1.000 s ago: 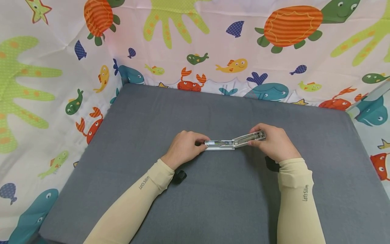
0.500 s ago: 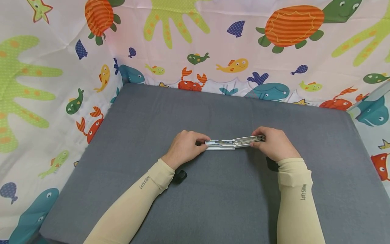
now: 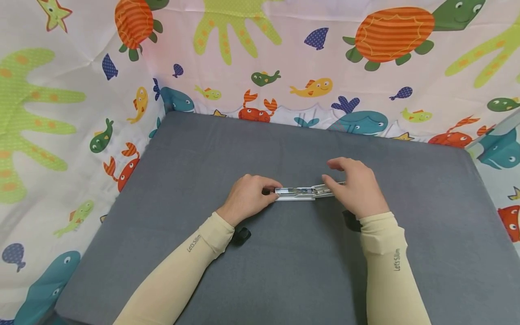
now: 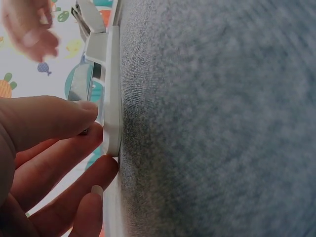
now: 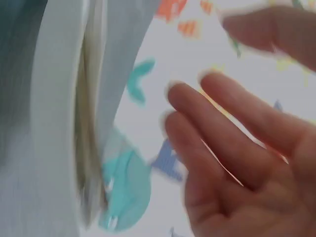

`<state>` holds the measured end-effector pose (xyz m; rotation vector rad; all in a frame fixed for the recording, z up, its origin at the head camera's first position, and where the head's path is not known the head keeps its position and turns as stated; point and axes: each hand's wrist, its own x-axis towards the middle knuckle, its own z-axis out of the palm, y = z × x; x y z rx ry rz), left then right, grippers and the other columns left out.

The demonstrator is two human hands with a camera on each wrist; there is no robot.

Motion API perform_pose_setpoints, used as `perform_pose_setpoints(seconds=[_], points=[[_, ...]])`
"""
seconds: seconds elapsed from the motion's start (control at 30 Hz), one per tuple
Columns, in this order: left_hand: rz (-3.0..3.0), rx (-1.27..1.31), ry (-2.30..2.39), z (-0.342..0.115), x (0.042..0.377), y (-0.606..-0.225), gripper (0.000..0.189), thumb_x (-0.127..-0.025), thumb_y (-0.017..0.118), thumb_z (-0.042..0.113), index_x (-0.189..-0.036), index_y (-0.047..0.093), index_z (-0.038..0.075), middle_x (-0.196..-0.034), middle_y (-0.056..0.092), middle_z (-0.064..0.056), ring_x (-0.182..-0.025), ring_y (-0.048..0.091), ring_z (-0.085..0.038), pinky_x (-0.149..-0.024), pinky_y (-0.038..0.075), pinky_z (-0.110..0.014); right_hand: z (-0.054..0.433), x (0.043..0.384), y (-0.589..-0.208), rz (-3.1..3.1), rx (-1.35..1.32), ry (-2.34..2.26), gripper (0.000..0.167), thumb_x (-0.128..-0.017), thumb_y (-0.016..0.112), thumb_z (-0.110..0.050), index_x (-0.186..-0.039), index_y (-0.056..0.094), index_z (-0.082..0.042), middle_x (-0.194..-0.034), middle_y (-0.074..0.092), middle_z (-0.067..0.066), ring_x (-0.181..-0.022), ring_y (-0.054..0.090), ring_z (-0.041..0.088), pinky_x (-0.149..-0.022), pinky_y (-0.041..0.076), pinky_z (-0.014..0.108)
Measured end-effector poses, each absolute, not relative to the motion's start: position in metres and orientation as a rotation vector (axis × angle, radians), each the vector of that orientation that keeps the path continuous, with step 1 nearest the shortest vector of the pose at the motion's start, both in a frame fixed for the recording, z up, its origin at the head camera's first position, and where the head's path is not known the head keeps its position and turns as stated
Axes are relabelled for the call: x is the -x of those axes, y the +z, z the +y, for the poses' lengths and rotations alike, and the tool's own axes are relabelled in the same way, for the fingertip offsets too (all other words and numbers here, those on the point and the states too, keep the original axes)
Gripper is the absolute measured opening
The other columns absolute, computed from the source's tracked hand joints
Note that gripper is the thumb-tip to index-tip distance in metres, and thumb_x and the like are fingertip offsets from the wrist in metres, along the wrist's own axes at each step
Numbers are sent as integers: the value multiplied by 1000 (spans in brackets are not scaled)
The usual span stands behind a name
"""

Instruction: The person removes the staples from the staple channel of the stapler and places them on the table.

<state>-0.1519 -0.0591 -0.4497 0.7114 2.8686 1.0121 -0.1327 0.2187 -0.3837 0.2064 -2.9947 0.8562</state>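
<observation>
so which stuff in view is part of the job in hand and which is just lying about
Part of the job:
- opened stapler, on the grey surface
- left hand, holding one end of it
- right hand, open and apart from it in the right wrist view

Just around it:
- grey surface, only supporting the work
- cloth printed with sea animals, a backdrop

The person across from me wears 2 pale cream sleeves, the left sleeve (image 3: 172, 275) and the right sleeve (image 3: 392, 280), both smooth and snug down the forearm. Each gathers into a looser, creased cuff (image 3: 383, 234) at the wrist. Dark lettering (image 3: 396, 260), reading "Let'sSlim", runs lengthwise on each, 1 print apiece. Under each wrist sits 1 small black block (image 3: 243, 235), the right one partly hidden. Both hands (image 3: 248, 197) are bare.
</observation>
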Motion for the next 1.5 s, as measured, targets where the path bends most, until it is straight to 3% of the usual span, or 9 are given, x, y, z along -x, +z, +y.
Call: perform_pose_setpoints(seconds=[0.17,0.37,1.03,1.5], points=[[2872,-707,997,-61,151,-449,22,-96,83,21,-118,85,25,-102,84,8,-78,71,-2,-64,53,-23,172,130,-399,-2898,-328,876,26,-101,76,-24,-119,78,-5,-114,78,14,-102,71,35,-86,59,52],[2872,-726,990,-62,152,-449,22,-97,82,23,-119,85,26,-103,85,7,-81,73,-4,-68,56,-25,148,129,-413,-2947,-414,849,18,-99,78,-24,-108,80,-9,-101,77,9,-88,66,26,-79,56,45],[2846,-696,1000,-62,153,-447,22,-98,81,22,-119,85,27,-104,84,8,-79,72,-3,-67,55,-24,145,129,-425,-2947,-377,816,15,-98,78,-22,-100,82,-8,-97,77,9,-92,71,28,-82,59,48],[2843,-684,995,-63,153,-446,21,-98,81,23,-118,85,27,-104,84,8,-79,71,-3,-68,55,-25,141,129,-427,-2933,-340,768,17,-96,79,-22,-90,84,-7,-89,76,10,-86,67,31,-80,54,48]])
